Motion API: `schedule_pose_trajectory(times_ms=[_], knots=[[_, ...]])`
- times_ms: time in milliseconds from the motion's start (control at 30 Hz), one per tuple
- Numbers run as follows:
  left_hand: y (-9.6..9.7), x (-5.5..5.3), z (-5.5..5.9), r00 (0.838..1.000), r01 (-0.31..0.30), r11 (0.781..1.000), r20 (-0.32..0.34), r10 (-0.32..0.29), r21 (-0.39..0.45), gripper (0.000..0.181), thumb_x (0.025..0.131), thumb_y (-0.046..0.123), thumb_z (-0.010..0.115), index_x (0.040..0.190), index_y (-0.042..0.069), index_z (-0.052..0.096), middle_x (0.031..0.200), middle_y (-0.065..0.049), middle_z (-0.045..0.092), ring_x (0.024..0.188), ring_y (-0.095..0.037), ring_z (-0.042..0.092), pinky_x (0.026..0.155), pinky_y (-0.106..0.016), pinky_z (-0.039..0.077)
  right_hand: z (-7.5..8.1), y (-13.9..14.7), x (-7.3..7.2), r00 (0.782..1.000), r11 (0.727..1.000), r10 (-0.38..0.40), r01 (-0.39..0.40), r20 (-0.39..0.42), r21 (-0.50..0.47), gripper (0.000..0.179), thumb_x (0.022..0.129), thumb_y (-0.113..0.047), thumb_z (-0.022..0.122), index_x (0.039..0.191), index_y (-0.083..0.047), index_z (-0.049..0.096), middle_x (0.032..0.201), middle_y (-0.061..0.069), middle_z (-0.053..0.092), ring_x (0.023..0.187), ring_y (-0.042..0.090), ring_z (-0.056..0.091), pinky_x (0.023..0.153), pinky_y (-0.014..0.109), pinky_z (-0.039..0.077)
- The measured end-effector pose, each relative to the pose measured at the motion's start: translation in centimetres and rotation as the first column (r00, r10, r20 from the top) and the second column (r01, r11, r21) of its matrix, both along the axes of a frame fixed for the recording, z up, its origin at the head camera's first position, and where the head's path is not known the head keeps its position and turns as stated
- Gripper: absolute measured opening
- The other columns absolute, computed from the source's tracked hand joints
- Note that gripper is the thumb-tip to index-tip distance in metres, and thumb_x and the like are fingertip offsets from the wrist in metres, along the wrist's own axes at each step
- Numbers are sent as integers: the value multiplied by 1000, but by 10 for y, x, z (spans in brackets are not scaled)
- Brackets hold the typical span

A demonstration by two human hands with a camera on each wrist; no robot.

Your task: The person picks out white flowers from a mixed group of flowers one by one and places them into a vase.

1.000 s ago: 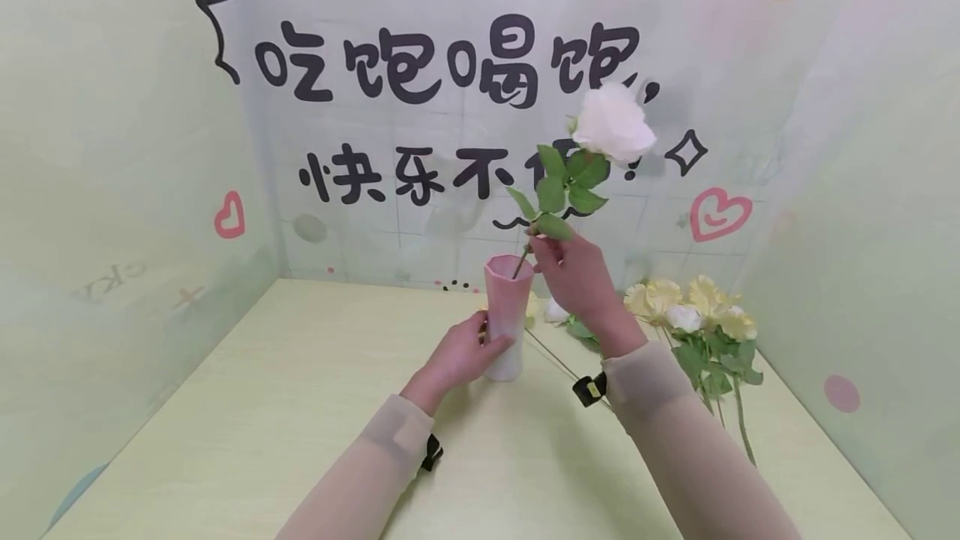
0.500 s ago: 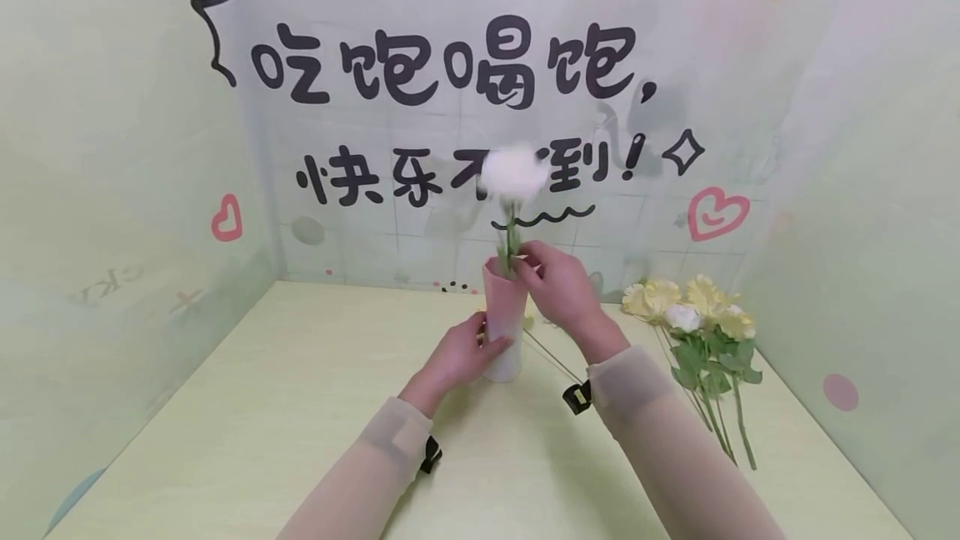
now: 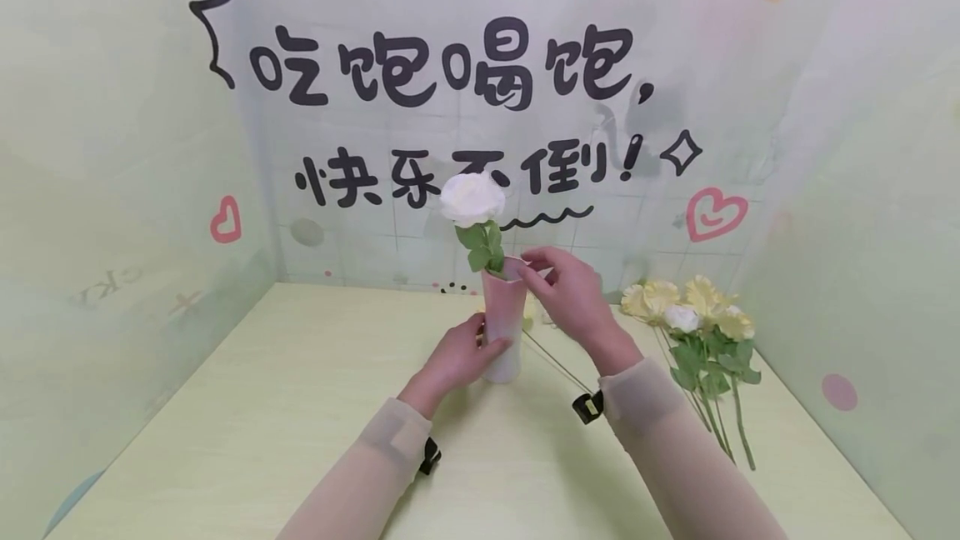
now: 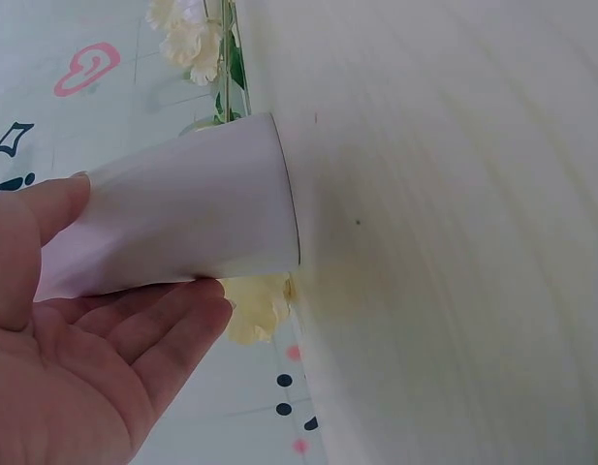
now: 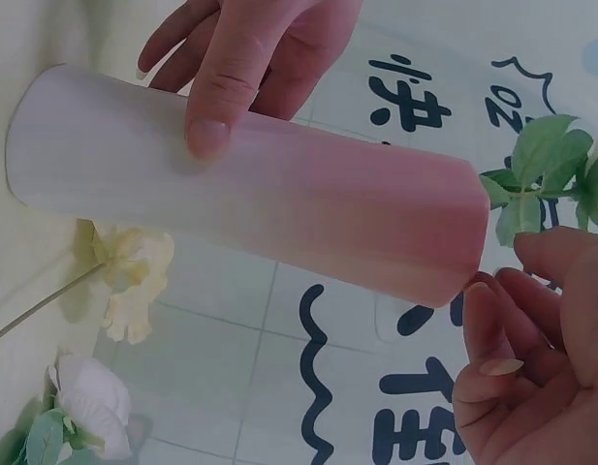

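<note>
A tall vase [image 3: 505,307], pink at the top and fading to white, stands upright on the table. My left hand [image 3: 459,354] holds its lower half, thumb in front and fingers round the far side; the left wrist view shows this grip on the white part of the vase [image 4: 197,208]. A white rose [image 3: 472,199] with green leaves leans left out of the vase mouth, its lower stem hidden inside. At the rim's right side is my right hand [image 3: 572,294], fingertips right at the edge, thumb and fingers apart with no stem between them.
Several yellow and white flowers [image 3: 693,315] lie on the table at the right, stems toward me. Behind the vase lie a yellow flower [image 5: 134,266] and a white flower [image 5: 90,402]. A printed backdrop [image 3: 360,248] encloses the table [image 3: 300,407].
The white rose has gone down into the vase and tipped to the left. My right hand has let go of its stem and sits at the rim. The left hand keeps its hold.
</note>
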State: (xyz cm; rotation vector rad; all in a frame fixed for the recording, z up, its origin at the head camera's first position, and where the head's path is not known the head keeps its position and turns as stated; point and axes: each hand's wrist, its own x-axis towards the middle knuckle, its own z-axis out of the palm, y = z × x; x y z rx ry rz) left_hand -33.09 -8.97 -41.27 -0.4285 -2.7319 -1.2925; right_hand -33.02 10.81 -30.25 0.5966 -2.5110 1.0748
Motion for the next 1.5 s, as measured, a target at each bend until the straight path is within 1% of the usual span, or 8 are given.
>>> schedule_pose_trajectory(times_ms=[233,533,700,867,1067,1200,1300,1500], knots=[[1,1,0,1000,-6,1000,3,6,19,62,108,35,69,153,-4,54,149,-27,66,136,-43,68,114,-58,57,-9,22,1,998,998,-47,45,-38,-46,29,109,-26,69,132,-9,75,117,12,81,90,25,74,74,32,58],[0,1,0,1000,-4,1000,4,4,21,63,108,36,69,154,-5,53,151,-27,65,138,-44,67,115,-58,57,-30,49,-2,993,991,-118,117,-10,-65,29,109,-25,70,130,-7,76,117,14,81,89,24,71,74,30,56],[0,-1,-2,1000,-6,1000,-3,6,17,63,108,36,69,153,-5,54,149,-27,66,137,-43,68,114,-58,58,-43,63,1,994,993,-109,109,-1,-52,28,109,-24,69,129,-5,76,116,16,80,90,25,71,73,32,57],[1,-1,-3,1000,0,1000,12,0,20,64,108,36,69,154,-5,53,149,-27,66,137,-43,68,114,-58,57,-57,79,3,987,987,-157,158,25,-28,30,110,-25,68,131,-5,76,120,15,80,92,24,72,72,30,57],[1,-1,-2,1000,-10,1000,6,10,15,63,108,37,69,154,-4,53,149,-26,67,137,-43,68,114,-57,58,-67,90,1,985,986,-169,169,44,-8,32,111,-28,66,131,-5,75,120,15,79,91,22,72,71,30,57],[2,-1,-1,1000,-7,1000,8,7,9,64,108,38,68,155,-4,53,150,-26,66,138,-43,67,115,-57,57,-70,96,-3,982,982,-186,185,35,37,29,110,-28,66,127,-6,76,117,14,79,91,23,73,74,35,58],[2,-1,-1,1000,-8,1000,12,8,13,64,108,37,69,155,-4,52,151,-26,66,138,-43,67,115,-58,57,-72,100,-5,981,977,-194,191,28,95,27,110,-26,65,123,-6,77,114,14,80,92,26,75,78,43,62],[2,1,0,1000,-14,1000,6,14,13,64,108,37,69,154,-5,53,150,-27,66,137,-44,67,114,-58,57,-81,114,-8,969,961,-217,191,119,198,33,111,-27,61,126,-1,75,120,19,79,103,36,75,89,56,63]])
